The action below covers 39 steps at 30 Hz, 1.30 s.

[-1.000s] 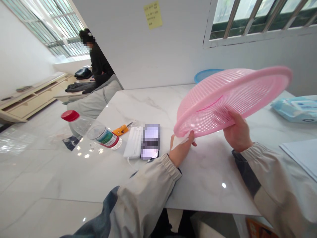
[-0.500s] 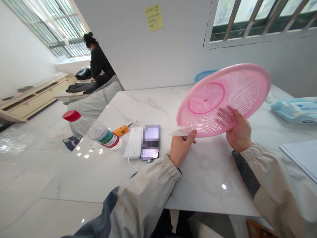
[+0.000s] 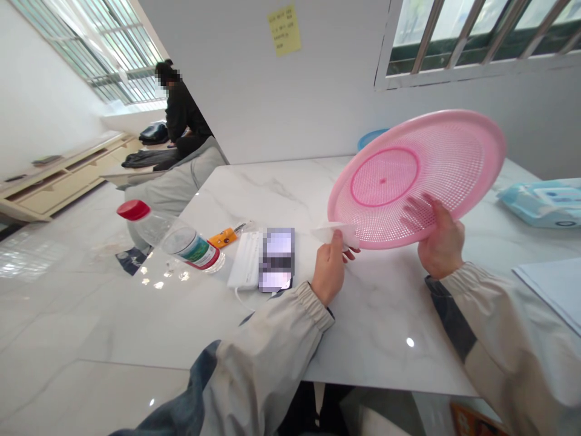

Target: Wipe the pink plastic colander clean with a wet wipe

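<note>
A pink mesh basket [image 3: 402, 178], held above the table [image 3: 363, 339], partly hides something blue [image 3: 368, 140] at the back edge. Its mouth faces us, long axis slanting up rightward. Our right hand [image 3: 441, 245], partly blurred behind mesh, clasps the rim; our left hand [image 3: 330, 269] pinches a white wipe [image 3: 348, 234] against it.

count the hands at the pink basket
2: the left hand, with a white tissue at the lower-left rim of the pink basket, and the right hand, holding its lower-right side. None seems hidden.
</note>
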Motion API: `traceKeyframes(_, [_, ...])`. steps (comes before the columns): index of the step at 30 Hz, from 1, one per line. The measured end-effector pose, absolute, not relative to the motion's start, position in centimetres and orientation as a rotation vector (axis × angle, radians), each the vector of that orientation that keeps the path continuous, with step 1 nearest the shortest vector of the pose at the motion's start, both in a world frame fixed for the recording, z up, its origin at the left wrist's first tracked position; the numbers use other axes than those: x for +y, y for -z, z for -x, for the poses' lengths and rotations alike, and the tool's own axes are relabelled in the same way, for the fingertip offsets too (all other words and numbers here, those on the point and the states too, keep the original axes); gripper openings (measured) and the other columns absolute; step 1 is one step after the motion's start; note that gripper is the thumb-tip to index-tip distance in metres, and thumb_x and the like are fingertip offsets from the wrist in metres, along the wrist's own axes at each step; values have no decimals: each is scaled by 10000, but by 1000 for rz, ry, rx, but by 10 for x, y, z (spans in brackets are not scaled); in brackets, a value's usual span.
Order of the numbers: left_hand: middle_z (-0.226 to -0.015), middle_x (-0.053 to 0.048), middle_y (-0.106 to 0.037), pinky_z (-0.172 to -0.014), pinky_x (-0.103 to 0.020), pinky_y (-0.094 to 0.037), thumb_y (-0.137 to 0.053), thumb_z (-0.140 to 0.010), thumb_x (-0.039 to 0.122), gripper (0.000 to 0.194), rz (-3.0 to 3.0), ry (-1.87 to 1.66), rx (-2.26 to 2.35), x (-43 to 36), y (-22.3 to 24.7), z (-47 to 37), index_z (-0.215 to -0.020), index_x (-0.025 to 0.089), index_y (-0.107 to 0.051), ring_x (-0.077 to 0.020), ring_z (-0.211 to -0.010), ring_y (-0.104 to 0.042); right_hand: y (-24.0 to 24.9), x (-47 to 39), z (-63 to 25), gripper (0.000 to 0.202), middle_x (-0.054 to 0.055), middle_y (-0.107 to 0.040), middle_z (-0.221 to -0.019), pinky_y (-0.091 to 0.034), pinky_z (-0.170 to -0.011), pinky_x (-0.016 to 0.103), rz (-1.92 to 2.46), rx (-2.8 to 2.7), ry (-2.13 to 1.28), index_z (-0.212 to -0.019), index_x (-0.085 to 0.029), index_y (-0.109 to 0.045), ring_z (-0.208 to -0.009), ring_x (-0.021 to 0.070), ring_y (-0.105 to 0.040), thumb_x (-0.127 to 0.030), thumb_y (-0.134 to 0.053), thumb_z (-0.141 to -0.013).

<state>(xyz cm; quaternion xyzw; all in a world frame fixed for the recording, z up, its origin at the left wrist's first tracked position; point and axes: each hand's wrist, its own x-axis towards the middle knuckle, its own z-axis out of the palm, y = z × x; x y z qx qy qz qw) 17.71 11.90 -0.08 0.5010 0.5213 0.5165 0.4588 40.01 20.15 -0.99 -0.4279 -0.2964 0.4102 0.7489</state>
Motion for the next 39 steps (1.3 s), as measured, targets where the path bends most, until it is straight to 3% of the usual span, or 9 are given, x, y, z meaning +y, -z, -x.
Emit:
traceKeyframes(5, [-757, -108, -787, -790, -361, -542, -326, -1096, 825, 856, -1292, -1275, 1421, 118, 0, -177, -697, 206, -763, -220, -740, -710, 10, 202, -400, 300, 92, -853, -1207, -712, -1011, 539, 937, -676, -956, -1165, -278, -847, -1117, 302, -835, -504, -785, -977])
traceKeyframes(12, [-560, -57, -680, -775, -358, -546, -464, -1088, 726, 768, -1343, -1221, 1520, 120, 4, -173, -544, 243, -709, -210, -623, -697, 4, 198, -395, 275, 57, -853, -1216, -693, -1077, 574, 969, -692, -1044, -1165, -313, -849, -1192, 302, -817, -507, -773, -987])
traceKeyframes(18, [-566, -61, -679, -686, -334, -526, -529, -1052, 707, 706, -1264, -1262, 1472, 123, 6, -172, -547, 236, -675, -193, -590, -653, -1, 194, -391, 265, 52, -852, -1246, -662, -1136, 572, 923, -701, -1085, -1177, -312, -848, -1262, 290, -800, -489, -763, -998])
traceKeyframes(26, [-475, -27, -560, -621, -335, -457, -597, -1014, 648, 666, -1217, -1282, 1521, 122, 4, -170, -487, 242, -627, -169, -516, -554, -5, 190, -389, 306, 54, -836, -1330, -594, -1231, 610, 893, -758, -1134, -1243, -339, -822, -1402, 322, -750, -490, -792, -978])
traceKeyframes(34, [-461, -14, -552, -649, -334, -479, -628, -986, 673, 674, -1239, -1286, 1544, 122, -1, -170, -462, 251, -586, -170, -504, -575, -6, 189, -388, 300, 50, -838, -1325, -575, -1255, 608, 877, -761, -1146, -1241, -346, -820, -1418, 323, -742, -441, -798, -957])
traceKeyframes(39, [-448, 6, -516, -635, -326, -444, -666, -981, 585, 643, -1260, -1277, 1575, 125, 3, -169, -448, 249, -539, -156, -487, -538, -4, 189, -388, 326, 70, -830, -1355, -580, -1250, 613, 875, -752, -1153, -1253, -329, -814, -1416, 334, -743, -451, -815, -951])
